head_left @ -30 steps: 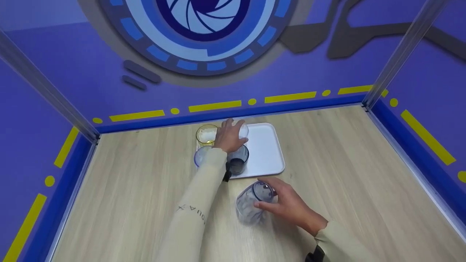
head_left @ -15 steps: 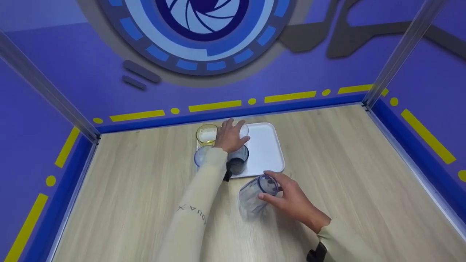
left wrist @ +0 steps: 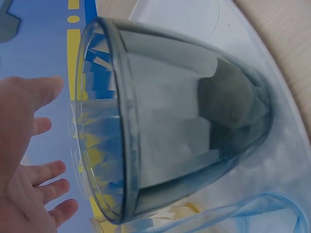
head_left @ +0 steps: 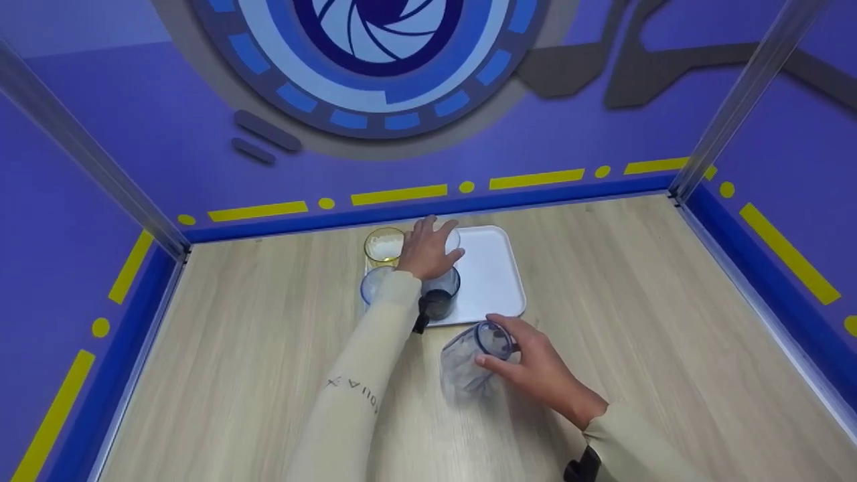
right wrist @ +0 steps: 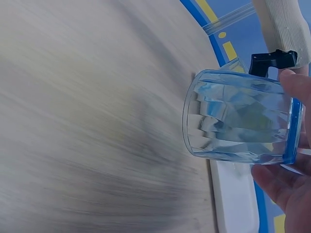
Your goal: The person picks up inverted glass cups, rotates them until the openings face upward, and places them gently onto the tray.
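My left hand point(head_left: 428, 251) reaches over the white tray point(head_left: 492, 274), fingers spread, above a clear glass point(head_left: 454, 239) that it partly hides. In the left wrist view no finger visibly grips anything; a smoky grey glass point(left wrist: 170, 111) fills the middle. That grey glass stands on the tray under my left wrist. My right hand point(head_left: 539, 368) holds a bluish clear faceted glass point(head_left: 462, 365) by its base, between thumb and fingers. This glass is tilted mouth-down above the table, just in front of the tray. In the right wrist view its thick blue base point(right wrist: 294, 131) faces the palm.
A yellow glass point(head_left: 384, 246) stands at the tray's back left. In front of it is a blue-rimmed glass point(head_left: 375, 284), partly covered by my left sleeve. Purple-blue panels point(head_left: 321, 174) enclose the wooden table point(head_left: 268, 321) at the back and sides.
My right hand has lifted the bluish glass slightly, away from me and to the right, closer to the tray, then held steady. The left hand stays over the tray.
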Action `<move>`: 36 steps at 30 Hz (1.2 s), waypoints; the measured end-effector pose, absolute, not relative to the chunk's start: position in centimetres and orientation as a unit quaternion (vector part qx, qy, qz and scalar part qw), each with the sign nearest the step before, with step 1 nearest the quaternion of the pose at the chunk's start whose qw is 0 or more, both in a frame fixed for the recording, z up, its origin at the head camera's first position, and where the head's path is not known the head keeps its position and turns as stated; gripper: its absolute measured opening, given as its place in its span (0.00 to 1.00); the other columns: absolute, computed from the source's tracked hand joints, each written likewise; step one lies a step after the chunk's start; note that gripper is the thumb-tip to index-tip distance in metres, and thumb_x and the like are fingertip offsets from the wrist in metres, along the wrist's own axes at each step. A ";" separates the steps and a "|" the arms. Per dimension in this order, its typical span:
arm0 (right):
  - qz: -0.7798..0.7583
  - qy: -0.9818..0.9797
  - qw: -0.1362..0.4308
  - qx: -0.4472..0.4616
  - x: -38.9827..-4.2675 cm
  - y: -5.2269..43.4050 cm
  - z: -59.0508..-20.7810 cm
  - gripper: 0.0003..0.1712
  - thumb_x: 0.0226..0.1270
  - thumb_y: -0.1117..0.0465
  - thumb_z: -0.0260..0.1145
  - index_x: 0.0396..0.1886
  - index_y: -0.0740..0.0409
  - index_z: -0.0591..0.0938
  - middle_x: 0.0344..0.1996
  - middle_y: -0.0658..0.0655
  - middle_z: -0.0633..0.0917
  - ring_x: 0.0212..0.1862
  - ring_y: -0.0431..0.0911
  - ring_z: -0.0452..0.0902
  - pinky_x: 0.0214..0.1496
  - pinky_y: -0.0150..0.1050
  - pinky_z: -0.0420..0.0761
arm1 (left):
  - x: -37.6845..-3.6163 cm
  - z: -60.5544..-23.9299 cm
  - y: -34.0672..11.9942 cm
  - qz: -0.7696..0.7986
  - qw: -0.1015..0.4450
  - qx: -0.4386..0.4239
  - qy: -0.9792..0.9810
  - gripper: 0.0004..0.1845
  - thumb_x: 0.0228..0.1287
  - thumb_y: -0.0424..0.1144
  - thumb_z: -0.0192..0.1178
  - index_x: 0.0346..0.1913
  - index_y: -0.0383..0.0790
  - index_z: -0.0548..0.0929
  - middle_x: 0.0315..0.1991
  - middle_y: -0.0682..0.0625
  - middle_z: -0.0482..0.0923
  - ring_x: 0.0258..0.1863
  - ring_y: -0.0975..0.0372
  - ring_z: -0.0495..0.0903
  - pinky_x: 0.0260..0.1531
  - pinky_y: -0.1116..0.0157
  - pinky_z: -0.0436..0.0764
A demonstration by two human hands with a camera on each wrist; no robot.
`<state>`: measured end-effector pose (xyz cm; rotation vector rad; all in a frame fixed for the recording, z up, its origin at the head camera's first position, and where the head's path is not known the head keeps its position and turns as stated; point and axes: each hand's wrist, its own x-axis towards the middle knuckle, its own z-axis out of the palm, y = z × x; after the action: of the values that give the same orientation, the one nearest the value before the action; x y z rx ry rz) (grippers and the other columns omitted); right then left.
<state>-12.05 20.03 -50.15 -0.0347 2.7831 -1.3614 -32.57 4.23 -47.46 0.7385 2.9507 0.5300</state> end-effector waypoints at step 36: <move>-0.440 0.896 -0.055 0.003 -12.0 20.4 -50.0 0.40 0.61 0.41 0.67 0.70 0.50 0.68 0.66 0.54 0.73 0.64 0.49 0.72 0.60 0.48 0.78 | -30.5 -45.3 4.6 0.179 0.037 0.251 0.950 0.36 0.67 0.59 0.53 0.74 0.52 0.59 0.75 0.47 0.55 0.75 0.54 0.54 0.74 0.50 0.56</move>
<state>-11.98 20.45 -50.02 0.0088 2.9186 -1.4317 -30.51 4.61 -45.32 0.7709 2.9168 0.5503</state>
